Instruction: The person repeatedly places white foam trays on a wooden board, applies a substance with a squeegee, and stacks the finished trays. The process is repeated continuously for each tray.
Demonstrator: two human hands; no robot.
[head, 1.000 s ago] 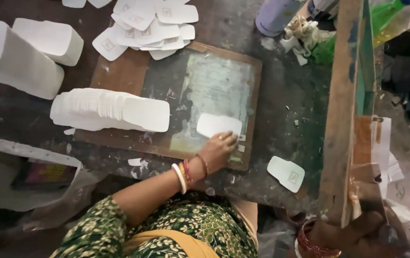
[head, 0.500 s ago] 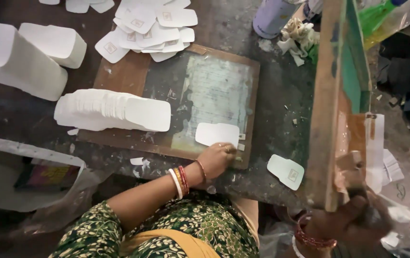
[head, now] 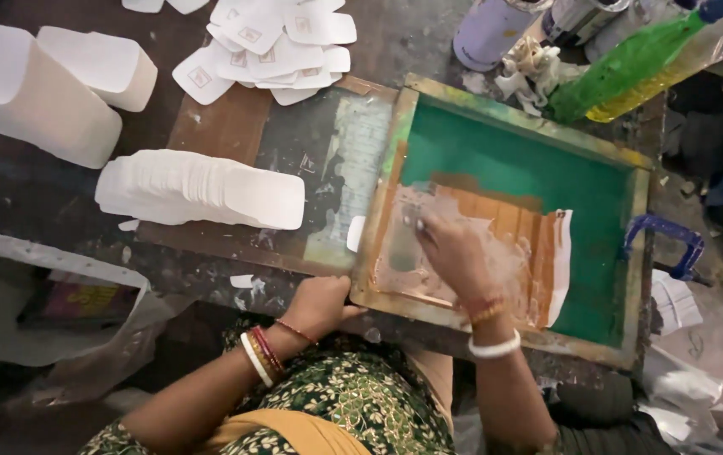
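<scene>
A wooden screen frame (head: 496,109) with green mesh (head: 530,160) lies flat over the right part of a brown board (head: 226,126). My left hand (head: 319,303) grips the frame's near left corner. My right hand (head: 454,253) is inside the frame, pressed on the orange-stained mesh; it is blurred, and what it holds, if anything, is unclear. The edge of a white card (head: 355,233) peeks out from under the frame's left rail. A fanned stack of blank white cards (head: 201,190) lies on the board to the left.
Printed white cards (head: 277,42) are spread at the back. Two tall card stacks (head: 32,84) stand far left. A green bottle (head: 623,63), a can (head: 492,29) and a rag (head: 530,63) sit behind the frame. A blue clamp (head: 665,244) is right, a plastic bag (head: 58,320) near left.
The screen frame, held upright at the right before, has swung down flat over the card. My left hand moved from the card to the frame's corner; my right hand moved onto the mesh.
</scene>
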